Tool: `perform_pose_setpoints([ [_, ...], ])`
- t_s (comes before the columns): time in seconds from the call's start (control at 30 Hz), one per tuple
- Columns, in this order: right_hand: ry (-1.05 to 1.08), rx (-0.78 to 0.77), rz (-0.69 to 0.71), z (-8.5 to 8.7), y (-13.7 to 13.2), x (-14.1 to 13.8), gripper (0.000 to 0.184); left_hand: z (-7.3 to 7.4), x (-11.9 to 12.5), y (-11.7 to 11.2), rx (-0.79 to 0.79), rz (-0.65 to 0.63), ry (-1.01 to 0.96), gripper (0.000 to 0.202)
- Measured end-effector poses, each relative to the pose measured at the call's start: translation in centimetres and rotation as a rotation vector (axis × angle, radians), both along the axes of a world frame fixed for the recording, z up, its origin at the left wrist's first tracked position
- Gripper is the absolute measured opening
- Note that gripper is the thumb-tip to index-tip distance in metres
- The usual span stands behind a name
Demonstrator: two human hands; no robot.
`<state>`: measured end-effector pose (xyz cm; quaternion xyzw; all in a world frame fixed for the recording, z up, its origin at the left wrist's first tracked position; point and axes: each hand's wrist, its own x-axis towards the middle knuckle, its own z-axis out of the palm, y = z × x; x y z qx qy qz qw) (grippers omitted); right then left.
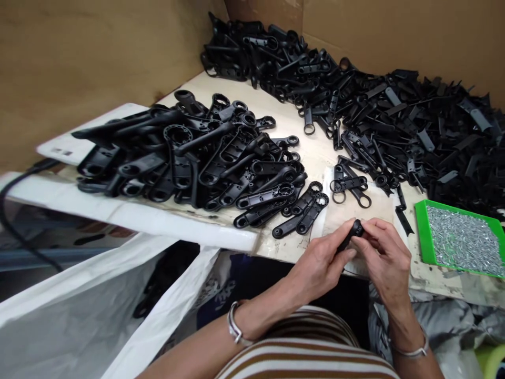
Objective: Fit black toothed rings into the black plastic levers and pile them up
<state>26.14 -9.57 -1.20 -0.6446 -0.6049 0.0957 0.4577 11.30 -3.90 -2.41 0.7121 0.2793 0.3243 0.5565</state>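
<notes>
Over the table's front edge, a small black plastic part point(351, 235) sits between my two hands. My left hand point(325, 258) grips it from the left, thumb below and fingers above. The fingertips of my right hand point(384, 255) pinch its right end, and much of the part is hidden by the fingers. Just beyond lie black ring-ended plastic pieces point(349, 182). To the left, a few long black plastic arms point(303, 213) with round ends rest beside a larger heap of black arms point(189, 152).
Right of my hands stands a green tray point(423, 234) of small silvery metal pieces point(465, 239), perhaps screws. A big heap of black plastic parts point(414, 121) lies along the cardboard wall point(394, 37). At left, a black cable point(19, 184) hangs near a white-framed bag point(90, 284).
</notes>
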Motion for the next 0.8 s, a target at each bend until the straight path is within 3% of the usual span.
perform_pose_setpoints([
  [0.2,0.256,-0.192,0.090,0.9,-1.3,1.0,0.030,0.9,-0.4,0.4,0.134,0.085,0.037,0.032],
  [0.33,0.258,-0.346,0.122,0.8,-1.6,0.7,0.034,0.9,-0.7,0.0,0.145,-0.009,-0.012,0.036],
  [0.47,0.279,-0.392,0.075,0.4,-0.7,-0.2,0.038,0.6,-0.4,0.2,0.203,0.073,0.030,0.034],
  [0.53,0.276,-0.423,0.144,0.6,0.3,0.0,0.039,0.6,-0.4,0.6,0.293,0.114,0.066,0.032],
  [0.63,0.101,-0.438,0.199,1.6,2.5,2.1,0.034,0.8,-1.0,1.5,0.642,0.230,0.157,0.031],
  [0.73,-0.259,-0.318,-0.031,2.8,5.3,5.0,0.033,1.0,-2.2,2.8,1.022,0.403,0.316,0.033],
  [0.8,-0.532,-0.310,-0.144,3.2,7.3,6.7,0.034,1.1,-2.8,3.7,1.107,0.492,0.433,0.034],
])
